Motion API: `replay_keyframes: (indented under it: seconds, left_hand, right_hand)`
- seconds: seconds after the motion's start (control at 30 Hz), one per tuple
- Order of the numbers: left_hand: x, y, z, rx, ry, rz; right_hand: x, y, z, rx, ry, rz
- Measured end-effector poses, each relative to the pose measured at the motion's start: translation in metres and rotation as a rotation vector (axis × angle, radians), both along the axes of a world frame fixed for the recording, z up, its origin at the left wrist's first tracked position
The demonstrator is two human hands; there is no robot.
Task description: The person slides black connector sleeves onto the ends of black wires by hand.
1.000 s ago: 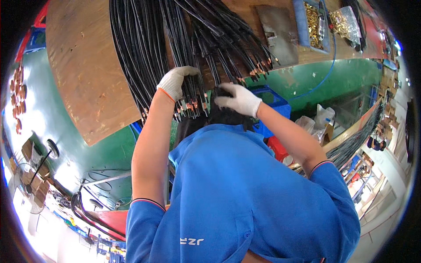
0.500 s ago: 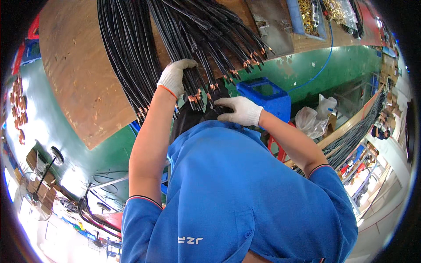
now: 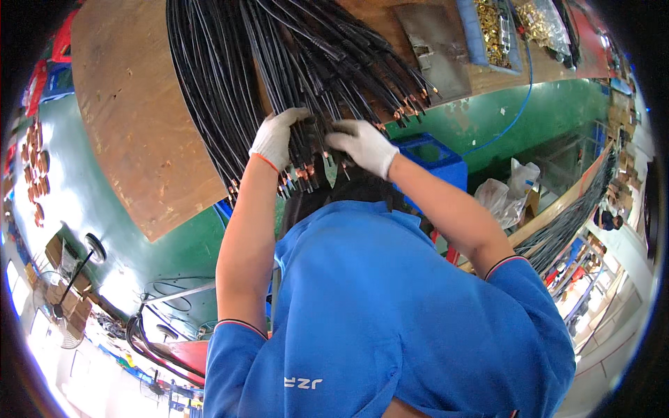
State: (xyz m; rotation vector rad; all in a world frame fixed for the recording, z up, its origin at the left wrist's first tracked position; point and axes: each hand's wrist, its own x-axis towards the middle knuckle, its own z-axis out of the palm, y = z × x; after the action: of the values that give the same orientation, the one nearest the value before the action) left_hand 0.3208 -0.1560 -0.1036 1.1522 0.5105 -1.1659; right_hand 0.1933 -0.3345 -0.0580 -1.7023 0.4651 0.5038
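Long black cables [image 3: 216, 83] with bare copper ends lie in thick bundles over the wooden board, their ends hanging past its near edge. My left hand [image 3: 277, 138], in a white glove, is closed round part of the middle bundle, a little above the copper ends [image 3: 304, 172]. Close by on the right, my right hand [image 3: 366, 146] is gloved too. Its bent fingers close on a black cable beside that bundle; the fingertips are partly hidden among the cables.
The brown wooden board [image 3: 132, 118] rests on a green surface [image 3: 488, 115]. A blue plastic stool [image 3: 435, 160] stands right of my right hand, near clear plastic bags [image 3: 505, 195]. At the far right is a blue tray [image 3: 496, 35] of brass-coloured parts. More cables [image 3: 571, 216] lie along a wooden rail.
My right hand has moved up and left, from near my lap to the cables beside my left hand. The left hand stays on its bundle. The view has shifted slightly.
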Motion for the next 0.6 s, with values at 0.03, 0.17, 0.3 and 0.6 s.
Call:
replay_keyframes:
  seconds: [0.03, 0.17, 0.3, 0.6]
  left_hand:
    - [0.003, 0.003, 0.002, 0.002, -0.003, -0.001]
    - [0.012, 0.002, 0.024, 0.087, 0.009, -0.044]
    - [0.015, 0.013, 0.016, 0.016, 0.070, -0.055]
    - [0.008, -0.009, 0.012, -0.065, 0.275, 0.008]
  right_hand:
    - [0.010, -0.003, -0.018, -0.184, -0.080, 0.015]
    - [0.082, -0.013, -0.013, -0.231, 0.044, -0.196]
    - [0.109, -0.039, -0.007, 0.059, 0.103, -0.288]
    - [0.027, -0.009, -0.002, 0.308, 0.159, -0.651]
